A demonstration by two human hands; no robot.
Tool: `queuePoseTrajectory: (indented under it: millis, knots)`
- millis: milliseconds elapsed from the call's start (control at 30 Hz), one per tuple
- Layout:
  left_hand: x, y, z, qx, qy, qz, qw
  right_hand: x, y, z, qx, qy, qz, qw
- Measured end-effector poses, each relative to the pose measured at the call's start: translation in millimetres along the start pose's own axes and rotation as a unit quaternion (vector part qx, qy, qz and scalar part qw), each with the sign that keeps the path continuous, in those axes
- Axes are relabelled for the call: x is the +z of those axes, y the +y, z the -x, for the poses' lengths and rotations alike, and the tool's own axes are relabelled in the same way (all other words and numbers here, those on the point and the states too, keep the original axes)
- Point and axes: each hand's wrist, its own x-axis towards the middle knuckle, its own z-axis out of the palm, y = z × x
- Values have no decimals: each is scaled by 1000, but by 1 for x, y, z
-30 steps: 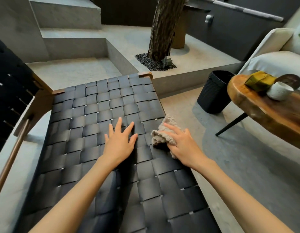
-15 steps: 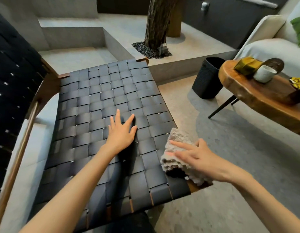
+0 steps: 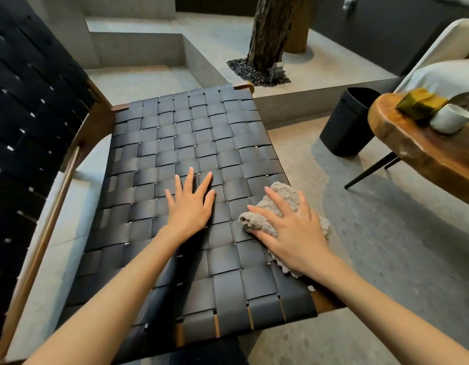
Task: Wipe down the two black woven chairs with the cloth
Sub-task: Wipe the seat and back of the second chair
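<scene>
A black woven chair seat (image 3: 191,138) with a wooden frame fills the middle of the view, and its woven backrest (image 3: 25,122) rises at the left. My left hand (image 3: 190,206) lies flat on the seat's middle, fingers spread, holding nothing. My right hand (image 3: 293,230) presses a crumpled beige cloth (image 3: 280,198) down on the seat near its right edge. Part of the cloth hangs past that edge. Only one chair is in view.
A black woven bin (image 3: 346,122) stands on the floor to the right. A wooden side table (image 3: 422,156) holds a white cup (image 3: 450,118) and a yellow-green block. Behind are concrete steps, a tree trunk (image 3: 270,30) and a pale sofa (image 3: 444,75).
My right hand slid the cloth down the seat's right edge toward the front corner, then back up a little. My left hand stayed flat on the seat.
</scene>
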Motion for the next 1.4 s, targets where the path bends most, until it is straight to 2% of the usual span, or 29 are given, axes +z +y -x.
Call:
queuePoseTrajectory:
  millis: [167, 500, 600, 800, 967, 1067, 1200, 1400]
  knots:
    - [3, -5, -28, 22, 37, -1, 999, 4, -5, -88, 16, 47, 26, 998]
    - [-3, -20, -119, -10, 27, -21, 999, -2, -16, -275, 10, 131, 18, 991]
    - [-10, -28, -142, -26, 10, -27, 999, -9, -21, -330, -4, 139, 21, 990]
    - [-17, -41, -155, -6, -21, 1, 1000, -27, -34, -417, -70, 151, 13, 986]
    - [-19, -42, -154, -1, -10, 2, 1000, -33, -42, -440, -140, 134, 48, 980]
    - [-20, -41, -153, -3, -15, -3, 1000, -33, -41, -435, -175, 123, 26, 977]
    - [-18, -43, -149, 1, -10, -16, 1000, -29, -40, -412, -214, 80, -6, 973]
    - [-5, -52, -105, -26, -27, -20, 999, -20, -39, -350, -231, 40, 2, 972]
